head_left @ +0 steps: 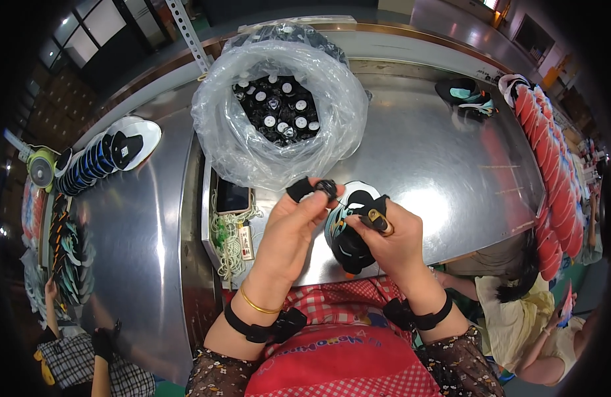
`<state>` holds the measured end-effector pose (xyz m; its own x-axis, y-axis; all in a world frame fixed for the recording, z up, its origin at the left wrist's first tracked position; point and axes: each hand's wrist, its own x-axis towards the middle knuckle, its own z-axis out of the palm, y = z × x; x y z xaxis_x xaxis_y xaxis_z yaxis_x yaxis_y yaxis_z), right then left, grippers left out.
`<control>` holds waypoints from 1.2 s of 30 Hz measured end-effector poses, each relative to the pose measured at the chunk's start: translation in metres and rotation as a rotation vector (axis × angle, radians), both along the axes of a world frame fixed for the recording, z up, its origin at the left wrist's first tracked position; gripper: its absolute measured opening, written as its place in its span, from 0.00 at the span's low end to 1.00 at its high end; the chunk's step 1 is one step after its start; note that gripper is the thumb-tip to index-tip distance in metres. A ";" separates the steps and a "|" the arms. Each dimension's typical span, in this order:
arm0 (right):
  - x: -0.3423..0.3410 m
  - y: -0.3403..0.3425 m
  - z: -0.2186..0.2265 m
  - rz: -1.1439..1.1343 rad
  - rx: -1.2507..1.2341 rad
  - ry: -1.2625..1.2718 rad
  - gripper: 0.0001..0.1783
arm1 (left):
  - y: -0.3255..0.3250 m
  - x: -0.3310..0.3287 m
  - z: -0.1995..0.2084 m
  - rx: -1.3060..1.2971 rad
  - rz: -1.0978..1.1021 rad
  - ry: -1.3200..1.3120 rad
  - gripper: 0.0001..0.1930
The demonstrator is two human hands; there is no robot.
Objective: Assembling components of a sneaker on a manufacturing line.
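Note:
My left hand (284, 231) pinches a small black round piece (326, 188), possibly a lacing dial, between thumb and fingers. A black sleeve covers one of its fingertips. My right hand (399, 243) is closed on a wooden-handled tool (379, 223); its working tip is hard to make out. That hand also rests against a black shoe upper (350, 250) with teal and orange markings and a white sole-shaped part. The upper lies on the metal table between my hands, partly covered by the right one.
A large clear plastic bag (216, 132) stands open beyond my hands, filled with small black pieces bearing white discs. A side tray holds pale cord (233, 248) and a phone (233, 197). Shoe uppers (97, 162) line the left; red ones (550, 172) are stacked right. Other people sit on both sides.

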<state>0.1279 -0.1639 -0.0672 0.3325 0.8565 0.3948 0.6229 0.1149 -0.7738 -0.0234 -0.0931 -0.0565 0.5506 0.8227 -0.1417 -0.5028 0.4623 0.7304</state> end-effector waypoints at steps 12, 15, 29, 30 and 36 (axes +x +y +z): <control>0.021 -0.016 -0.002 -0.108 -0.015 0.375 0.08 | -0.009 0.016 -0.012 0.619 -0.007 0.761 0.24; 0.050 -0.041 -0.017 0.068 0.053 -0.135 0.09 | -0.004 0.007 -0.035 0.767 0.034 0.779 0.23; 0.022 -0.016 -0.017 -0.012 -0.030 0.496 0.08 | -0.011 0.027 -0.050 1.016 -0.001 0.913 0.14; 0.018 -0.018 0.008 -0.001 0.051 0.652 0.09 | -0.011 0.025 -0.049 0.987 0.008 0.895 0.13; 0.018 -0.027 0.008 -0.014 -0.021 0.606 0.07 | -0.009 0.021 -0.038 0.228 -0.153 0.371 0.18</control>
